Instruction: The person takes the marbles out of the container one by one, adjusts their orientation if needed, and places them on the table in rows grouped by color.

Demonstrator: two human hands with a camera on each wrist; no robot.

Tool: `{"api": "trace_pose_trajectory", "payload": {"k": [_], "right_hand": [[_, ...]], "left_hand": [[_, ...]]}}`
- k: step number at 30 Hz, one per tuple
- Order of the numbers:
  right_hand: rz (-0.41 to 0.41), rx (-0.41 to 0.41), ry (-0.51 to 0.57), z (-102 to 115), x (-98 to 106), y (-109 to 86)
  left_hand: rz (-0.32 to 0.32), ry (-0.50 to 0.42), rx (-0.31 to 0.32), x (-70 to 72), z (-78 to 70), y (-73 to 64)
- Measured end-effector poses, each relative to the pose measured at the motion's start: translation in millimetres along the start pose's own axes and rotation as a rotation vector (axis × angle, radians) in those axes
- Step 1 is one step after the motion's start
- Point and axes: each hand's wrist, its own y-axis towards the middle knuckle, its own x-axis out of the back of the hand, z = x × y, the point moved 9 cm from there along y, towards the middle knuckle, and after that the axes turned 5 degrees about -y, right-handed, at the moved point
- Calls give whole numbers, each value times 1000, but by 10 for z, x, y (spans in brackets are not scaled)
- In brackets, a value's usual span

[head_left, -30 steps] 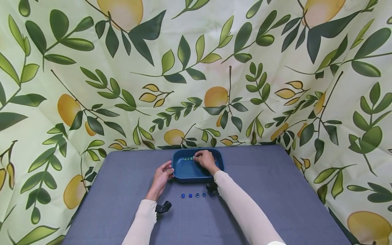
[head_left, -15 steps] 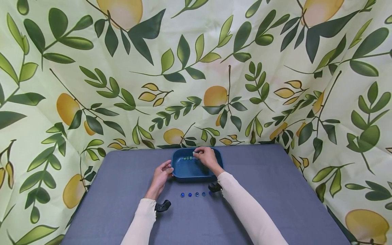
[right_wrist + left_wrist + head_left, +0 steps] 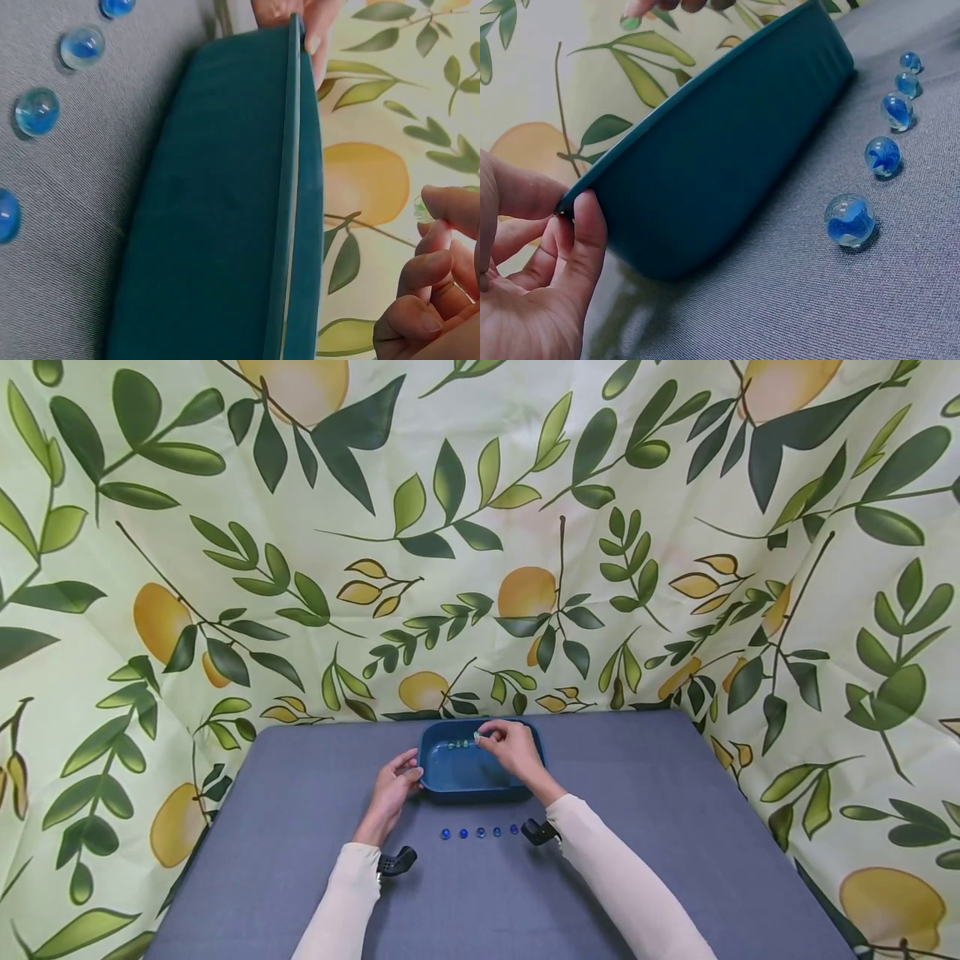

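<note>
A dark teal rectangular tray (image 3: pixel 465 795) stands at the back of the table. My left hand (image 3: pixel 395 783) grips its left rim, the thumb and fingers pinching the edge in the left wrist view. My right hand (image 3: pixel 513 752) is over the tray's right half, pinching a clear green marble (image 3: pixel 421 210) between thumb and fingertips. In the left wrist view that green marble (image 3: pixel 631 22) shows above the rim. Inside the tray, a short row of green marbles (image 3: pixel 458 744) lies near the back wall. The tray's right inside is partly hidden by my right hand.
Several clear marbles with blue swirls (image 3: pixel 481 832) lie in a row on the grey cloth-covered table (image 3: pixel 300 827), in front of the tray. A leaf-and-fruit patterned curtain (image 3: pixel 420 635) hangs behind the table and along its sides. Each wrist wears a black camera (image 3: pixel 397 862).
My right hand has risen from the end of the green row with a green marble in its fingertips. Its wrist has shifted right, uncovering another blue marble. My left hand keeps its grip.
</note>
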Motion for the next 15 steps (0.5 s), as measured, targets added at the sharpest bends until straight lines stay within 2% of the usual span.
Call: {"api": "trace_pose_trajectory", "payload": {"k": [9, 15], "right_hand": [[19, 8, 35, 74, 69, -258], [47, 37, 44, 108, 4, -466]], "left_hand": [[-3, 5, 11, 6, 6, 7], [-4, 16, 18, 2, 16, 16]]}}
